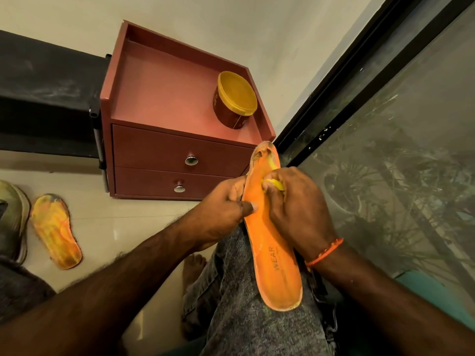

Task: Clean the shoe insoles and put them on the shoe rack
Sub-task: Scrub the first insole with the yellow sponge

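Nearest, across a grey denim knee (246,291): long orange foam insole (276,265), smooth, stamped "WEAR" at the rounded heel, toe end scuffed dark. Left hand (223,214) gripping its left edge, thumb pressed on the face. Right hand (295,209), orange thread at the wrist, curled round a small yellow cloth (276,184) held against the insole. Left, on glossy floor tiles: second insole (55,231), blotchy yellow-orange, beside a worn shoe (12,217). Farther: boxy maroon two-drawer cabinet (167,124), metal knobs, round yellow-lidded tub (235,98) on top.
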